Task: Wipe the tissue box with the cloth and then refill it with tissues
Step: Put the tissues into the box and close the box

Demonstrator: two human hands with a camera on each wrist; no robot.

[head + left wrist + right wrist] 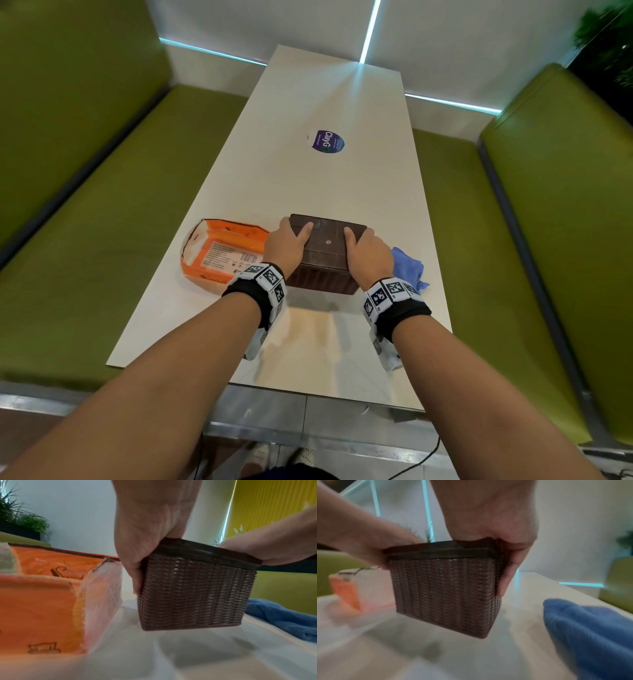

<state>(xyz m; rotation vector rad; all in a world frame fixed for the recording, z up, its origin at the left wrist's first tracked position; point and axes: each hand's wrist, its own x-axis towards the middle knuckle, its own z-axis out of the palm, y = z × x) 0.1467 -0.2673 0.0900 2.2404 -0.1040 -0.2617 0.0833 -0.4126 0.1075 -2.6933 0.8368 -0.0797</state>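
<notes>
I have the dark brown woven-pattern tissue box (325,253) clamped between both hands near the close end of the long white surface (308,171). My left hand (286,245) wraps the left side, thumb laid on the lid and fingers (137,582) pressed down the woven wall; my right hand (368,251) mirrors it on the right side, thumb on top and fingers (504,582) flat down the wall. In the wrist views the box's base looks tilted and slightly clear of the surface, so I judge I am lifting or turning it, perhaps to get the lid off.

To do this well, I would keep the squeeze on the walls even, since the ribbed plastic could slip, and pry the lid's rim with the thumbs rather than crush the sides.

The orange plastic tissue pack (222,253) lies just beside the box on the left, and the crumpled blue cloth (409,267) just beside it on the right, so sideways room is tight. The cloth sits near the right edge of the surface. Far beyond the box the surface is open up to a round purple sticker (327,142); the near strip towards me is also bare, and I would set the box down there, well in from the edge.
</notes>
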